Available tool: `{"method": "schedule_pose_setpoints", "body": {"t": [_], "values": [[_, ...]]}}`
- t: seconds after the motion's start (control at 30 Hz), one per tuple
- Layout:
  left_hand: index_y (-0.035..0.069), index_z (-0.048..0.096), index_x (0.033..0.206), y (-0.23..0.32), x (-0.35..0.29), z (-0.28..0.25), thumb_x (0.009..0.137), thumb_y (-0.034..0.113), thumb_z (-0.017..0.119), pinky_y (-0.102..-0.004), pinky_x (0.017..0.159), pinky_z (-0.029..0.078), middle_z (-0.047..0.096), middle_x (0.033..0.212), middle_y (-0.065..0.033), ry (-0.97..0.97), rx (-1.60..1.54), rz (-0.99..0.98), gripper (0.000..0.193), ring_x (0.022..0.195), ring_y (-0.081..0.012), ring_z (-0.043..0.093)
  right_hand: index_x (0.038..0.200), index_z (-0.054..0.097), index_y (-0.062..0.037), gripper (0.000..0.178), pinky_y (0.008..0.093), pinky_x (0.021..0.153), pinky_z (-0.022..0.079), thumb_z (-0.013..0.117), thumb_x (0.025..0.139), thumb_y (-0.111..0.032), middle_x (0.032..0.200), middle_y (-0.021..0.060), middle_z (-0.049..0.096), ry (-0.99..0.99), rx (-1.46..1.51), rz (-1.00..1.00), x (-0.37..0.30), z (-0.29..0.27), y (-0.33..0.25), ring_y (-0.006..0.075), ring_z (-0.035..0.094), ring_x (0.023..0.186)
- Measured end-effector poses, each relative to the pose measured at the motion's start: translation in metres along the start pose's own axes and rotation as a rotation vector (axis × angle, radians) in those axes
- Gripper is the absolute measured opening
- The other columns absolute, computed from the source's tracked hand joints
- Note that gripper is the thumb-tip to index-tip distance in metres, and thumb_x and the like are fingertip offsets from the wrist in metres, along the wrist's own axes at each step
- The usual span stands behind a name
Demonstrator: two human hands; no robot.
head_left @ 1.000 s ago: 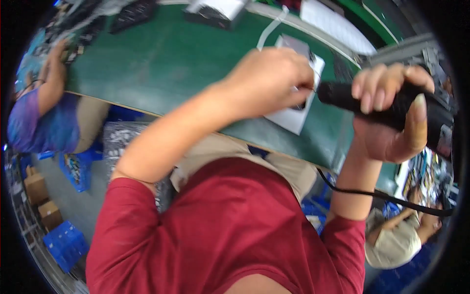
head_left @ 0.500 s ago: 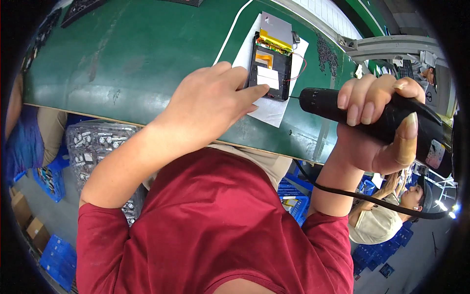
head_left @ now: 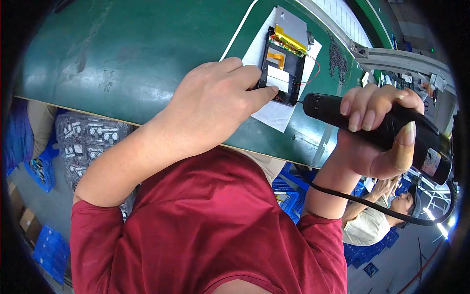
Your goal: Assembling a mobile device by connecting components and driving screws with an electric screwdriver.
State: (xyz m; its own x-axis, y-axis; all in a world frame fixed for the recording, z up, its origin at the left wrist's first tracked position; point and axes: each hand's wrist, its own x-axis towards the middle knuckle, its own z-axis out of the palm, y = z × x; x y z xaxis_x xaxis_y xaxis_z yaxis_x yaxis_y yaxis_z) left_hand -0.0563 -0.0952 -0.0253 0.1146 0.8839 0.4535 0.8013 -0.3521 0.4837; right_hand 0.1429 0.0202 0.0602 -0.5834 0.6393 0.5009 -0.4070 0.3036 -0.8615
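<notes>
My right hand (head_left: 379, 122) is wrapped round a black electric screwdriver (head_left: 323, 108), held almost level. Its thin bit points left, at the near right corner of an opened electronic device (head_left: 294, 68). My left hand (head_left: 215, 100) grips this device's near left edge, with a fingertip on its near rim by a white rectangular pad (head_left: 278, 78). Inside the black housing lies an orange flex cable (head_left: 278, 60). A grey flat battery-like block (head_left: 291, 22) with yellow tape (head_left: 290, 39) sits at the far end, and a red wire (head_left: 318, 71) loops out right. Whether the bit touches a screw is too small to tell.
White paper (head_left: 279, 120) lies under the device on the green table (head_left: 137, 59). Many small dark screws (head_left: 337, 59) are scattered at the right. The screwdriver's black cable (head_left: 387, 210) hangs below my right arm. A co-worker (head_left: 367, 225) sits at the right; clear trays of parts (head_left: 73, 142) stand lower left.
The whole view has shifted, so the device and table sit slightly farther right. The screwdriver's nose is a little closer to the device's corner. Both hands keep their grips.
</notes>
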Motion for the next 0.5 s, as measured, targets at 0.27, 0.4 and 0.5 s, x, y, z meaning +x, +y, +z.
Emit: {"method": "schedule_pose_setpoints", "body": {"t": [0.27,0.4,0.5], "values": [[0.016,0.078,0.113,0.003,-0.001,0.0,0.082,0.013,0.069,-0.0354,0.063,0.048,0.052,0.081,-0.0019,0.011,0.024,0.015,0.033,0.077,-0.0211,0.056,0.124,0.056,-0.0037,0.043,0.0375,0.064,0.045,0.052,0.097,-0.037,0.076,0.006,0.055,-0.043,-0.051,-0.019,-0.003,0.002,-0.004,0.0167,0.053,0.063],[0.015,0.078,0.113,0.003,-0.001,-0.001,0.082,0.014,0.068,-0.0349,0.064,0.048,0.053,0.083,-0.0015,0.004,0.022,0.009,0.033,0.078,-0.0207,0.057,0.121,0.053,-0.0046,0.034,0.0406,0.061,0.049,0.062,0.095,-0.025,0.073,0.0109,0.056,0.012,-0.021,0.006,-0.006,0.006,-0.007,0.0217,0.056,0.059],[0.015,0.078,0.113,0.006,-0.002,-0.001,0.083,0.014,0.067,-0.0347,0.065,0.049,0.053,0.083,-0.0012,0.004,0.025,0.003,0.032,0.079,-0.0203,0.057,0.114,0.055,-0.0082,0.029,0.037,0.063,0.044,0.055,0.096,-0.032,0.073,0.0051,0.053,0.012,-0.07,0.005,-0.01,0.008,-0.005,0.0166,0.052,0.061]]}}
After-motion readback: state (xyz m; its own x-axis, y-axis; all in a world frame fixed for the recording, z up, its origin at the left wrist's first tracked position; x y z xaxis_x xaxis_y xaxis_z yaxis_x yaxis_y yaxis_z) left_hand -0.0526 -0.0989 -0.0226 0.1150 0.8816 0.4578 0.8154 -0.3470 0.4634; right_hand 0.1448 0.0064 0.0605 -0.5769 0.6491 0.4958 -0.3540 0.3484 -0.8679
